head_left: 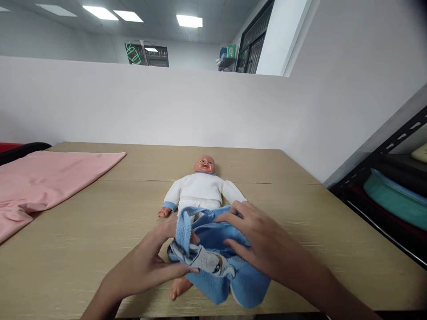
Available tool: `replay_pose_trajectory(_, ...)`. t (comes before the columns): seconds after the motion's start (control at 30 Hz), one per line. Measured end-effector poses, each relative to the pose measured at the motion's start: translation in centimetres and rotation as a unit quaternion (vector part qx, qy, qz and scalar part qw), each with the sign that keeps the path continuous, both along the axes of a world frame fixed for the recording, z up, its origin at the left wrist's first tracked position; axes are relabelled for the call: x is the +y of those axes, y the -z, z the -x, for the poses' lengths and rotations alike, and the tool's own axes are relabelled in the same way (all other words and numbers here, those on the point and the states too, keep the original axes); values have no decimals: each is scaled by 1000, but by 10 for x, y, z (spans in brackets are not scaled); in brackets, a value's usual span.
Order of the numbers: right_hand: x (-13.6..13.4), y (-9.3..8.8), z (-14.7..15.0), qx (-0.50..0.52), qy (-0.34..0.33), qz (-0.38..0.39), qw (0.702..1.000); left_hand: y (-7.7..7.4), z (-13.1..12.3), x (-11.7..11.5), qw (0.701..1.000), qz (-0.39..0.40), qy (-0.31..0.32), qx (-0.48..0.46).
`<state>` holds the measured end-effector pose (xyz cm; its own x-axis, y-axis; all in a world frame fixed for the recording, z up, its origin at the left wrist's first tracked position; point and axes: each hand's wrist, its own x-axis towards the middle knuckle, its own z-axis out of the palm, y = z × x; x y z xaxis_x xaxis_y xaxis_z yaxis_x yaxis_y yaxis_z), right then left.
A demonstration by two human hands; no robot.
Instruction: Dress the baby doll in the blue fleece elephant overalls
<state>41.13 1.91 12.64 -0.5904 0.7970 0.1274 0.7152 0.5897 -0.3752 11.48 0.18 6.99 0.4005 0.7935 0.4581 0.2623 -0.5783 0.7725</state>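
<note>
Surface: the counter (100,213) is pale wood-grain laminate, matt, with one thin seam running across it behind the doll's shoulders. A plain white wall (167,106) stands behind it. Above the wall's top edge are ceiling light panels (189,20) and dark-framed windows. At right is a black metal rack (383,153), its slotted upright slanting, with a teal rounded item (393,200) on a shelf. What that item is cannot be told.

A pink cloth (43,178) is spread flat on the counter's far left, thin and smooth, rumpled at its near corner and cut off by the frame edge.

The doll (200,186) lies on its back at mid-counter, head away from the camera. It has a glossy plastic head and a soft white top with blue cuffs. A blue fleece garment (240,275), nubby and thick, is bunched over its lower body. The garment has a printed patch (210,262) at the front and a strap loop (183,229) standing up. The print is too creased to read. One bare foot (179,288) pokes out below the garment. The other leg and the doll's left hand are hidden.

Left hand (150,266): narrow grip, thumb and fingertips pinched on the garment's edge beside the patch.

Right hand (267,246): fingers spread over the top of the fleece, touching it. Whether its grip closes on the fabric cannot be told, as the underside is out of sight. Both forearms are cut off at the bottom edge.
</note>
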Motion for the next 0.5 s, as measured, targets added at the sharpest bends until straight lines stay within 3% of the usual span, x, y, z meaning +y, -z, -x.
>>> replay_pose_trajectory(0.13,9,1,5,23,-24,-7,999,4,-2,1,999,-11,-4,-32)
replay_pose_trajectory(0.23,20,3,3,188,-44,59,979,1,-7,4,996,-2,18,-83)
replay_pose_trajectory(0.3,28,4,0,339,-18,122,933,-1,-10,6,989,14,17,-148)
replay_pose_trajectory(0.4,39,2,-3,560,27,143,816,-4,-14,8,974,49,5,-223)
replay_pose_trajectory(0.47,43,-4,-4,650,32,120,750,-3,-17,10,976,65,-33,-206)
replay_pose_trajectory(0.5,44,-8,-4,672,29,115,731,-2,-18,12,979,60,-65,-184)
